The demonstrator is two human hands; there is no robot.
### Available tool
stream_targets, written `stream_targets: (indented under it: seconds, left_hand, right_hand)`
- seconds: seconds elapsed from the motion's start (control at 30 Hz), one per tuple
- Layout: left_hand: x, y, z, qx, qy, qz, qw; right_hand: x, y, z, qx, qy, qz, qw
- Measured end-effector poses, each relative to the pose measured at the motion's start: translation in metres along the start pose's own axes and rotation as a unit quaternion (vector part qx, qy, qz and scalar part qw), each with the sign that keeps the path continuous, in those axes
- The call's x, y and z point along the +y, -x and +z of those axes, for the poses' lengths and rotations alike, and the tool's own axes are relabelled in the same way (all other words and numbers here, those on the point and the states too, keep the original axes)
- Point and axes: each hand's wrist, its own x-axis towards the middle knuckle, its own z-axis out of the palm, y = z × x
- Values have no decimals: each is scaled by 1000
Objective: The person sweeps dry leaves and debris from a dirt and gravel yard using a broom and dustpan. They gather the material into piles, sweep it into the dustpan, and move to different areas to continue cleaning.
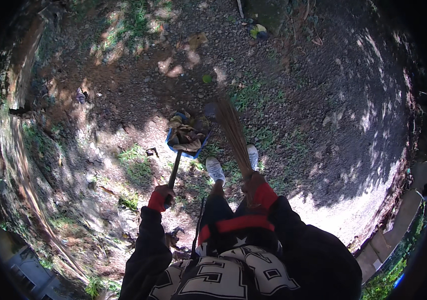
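Note:
My left hand is closed round the dark handle of a blue dustpan. Dry brown leaves fill the pan, which is out in front of my feet, a little to the left. In my right hand is the bound end of a stick broom. Its long thin bristles slant forward and left, and their tips come near the ground just right of the pan. Red cuffs show at both wrists.
Stony ground with grass tufts surrounds my white shoes. A yellow-green leaf lies ahead, and another yellowish leaf farther off. Dark pavement runs along the right. A long trunk-like edge borders the left.

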Motion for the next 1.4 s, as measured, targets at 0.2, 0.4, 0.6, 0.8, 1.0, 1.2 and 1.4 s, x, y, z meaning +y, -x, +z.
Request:
stream_targets:
  seconds: [0.2, 0.4, 0.6, 0.8, 1.0, 1.2, 1.4]
  left_hand:
    - [11, -34, -11, 48, -92, -95, 990]
    - [-13, -23, -55, -19, -358, 524, 773]
    - [-17, -14, -72, -54, -211, 192, 957]
    - [-6, -4, -67, -71, -258, 290, 919]
    - [16, -19, -58, -44, -209, 28, 976]
    - [-1, -18, -57, 1, 10, -53, 999]
    - [-19, -16, -74, 24, -84, -60, 994]
  right_hand:
    - [-31, -58, 26, -106, 365, -300, 875]
    - [-28, 5, 54, -98, 108, -70, 987]
    - [2, 30, 64, 67, -258, -19, 964]
    - [-25, -39, 57, -47, 181, -92, 978]
    - [-85, -19, 93, -113, 115, -114, 980]
    - [-97, 21, 106, -90, 54, -28, 994]
    - [-77, 9, 107, -46, 58, -232, 970]
